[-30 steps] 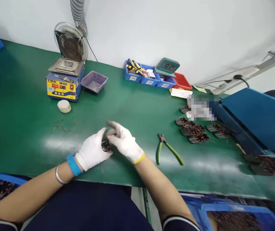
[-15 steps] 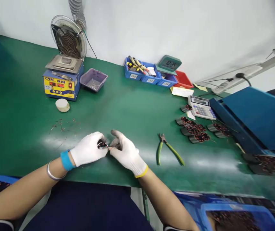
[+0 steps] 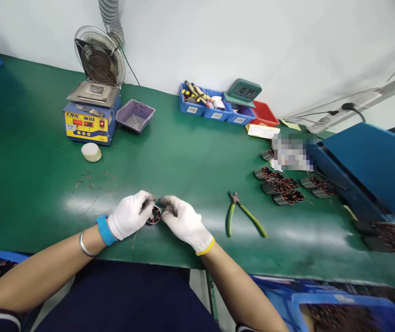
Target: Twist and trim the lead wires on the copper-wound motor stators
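A small round motor stator (image 3: 154, 216) with copper windings in a metal ring lies between my gloved hands. My left hand (image 3: 130, 216), wearing a white glove with darkened fingertips, is closed at its upper left, its fingers pinching thin wire (image 3: 152, 199). The thumb lies against or just over the ring; I cannot tell which. My right hand (image 3: 185, 223), also gloved, is at the stator's right with fingers bent together, its forefinger tip at the wire's end. What sits between its fingers is too small to make out. Green-handled cutters (image 3: 234, 207) rest open to the right.
Several stators (image 3: 280, 184) stand on the green table (image 3: 190, 161) at right, near a blue machine (image 3: 374, 170). A solder pot (image 3: 92, 115), purple tray (image 3: 135, 115) and white round pad (image 3: 91, 152) are at back left. Wire scraps (image 3: 88, 180) lie left. Tool bins (image 3: 214, 108) line the wall.
My left hand has shifted from around the stator to its upper left, now pinching wire. The right hand's raised forefinger has come down and in to the wire. The stator has tilted to show its windings.
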`<action>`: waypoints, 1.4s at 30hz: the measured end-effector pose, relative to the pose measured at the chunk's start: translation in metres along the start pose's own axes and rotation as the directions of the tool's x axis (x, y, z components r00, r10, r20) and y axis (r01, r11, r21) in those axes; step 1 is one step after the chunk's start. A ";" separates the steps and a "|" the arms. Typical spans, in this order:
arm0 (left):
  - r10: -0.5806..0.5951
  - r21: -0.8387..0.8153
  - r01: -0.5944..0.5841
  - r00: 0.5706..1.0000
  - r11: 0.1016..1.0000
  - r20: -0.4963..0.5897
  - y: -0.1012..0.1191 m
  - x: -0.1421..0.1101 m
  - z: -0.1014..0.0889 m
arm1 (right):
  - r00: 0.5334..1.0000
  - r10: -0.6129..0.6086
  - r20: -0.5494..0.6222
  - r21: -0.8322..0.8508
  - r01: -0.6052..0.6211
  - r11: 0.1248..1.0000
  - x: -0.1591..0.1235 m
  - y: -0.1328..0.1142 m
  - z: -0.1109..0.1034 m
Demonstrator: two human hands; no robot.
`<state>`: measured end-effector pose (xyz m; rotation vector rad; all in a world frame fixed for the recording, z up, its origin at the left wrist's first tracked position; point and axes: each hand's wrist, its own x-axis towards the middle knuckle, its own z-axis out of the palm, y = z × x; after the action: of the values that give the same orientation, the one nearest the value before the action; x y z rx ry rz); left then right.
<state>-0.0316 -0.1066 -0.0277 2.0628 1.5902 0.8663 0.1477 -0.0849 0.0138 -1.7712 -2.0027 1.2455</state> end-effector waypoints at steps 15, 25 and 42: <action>0.194 0.138 -0.229 0.954 0.964 0.228 -0.004 0.007 -0.008 | 0.937 -0.300 -0.177 -0.399 0.210 0.893 0.015 -0.018 -0.024; -0.178 0.098 0.167 0.976 0.981 0.126 0.026 0.001 -0.018 | 0.998 -0.069 0.010 -0.195 0.069 0.978 0.024 0.011 -0.026; 0.012 0.111 -0.052 0.944 0.992 0.330 0.010 0.013 -0.018 | 0.995 -0.014 0.094 -0.443 0.054 0.895 0.051 -0.007 -0.030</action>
<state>-0.0346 -0.0978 -0.0054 2.1827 1.4573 0.4142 0.1482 -0.0256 0.0187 -1.8788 -2.5200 0.9142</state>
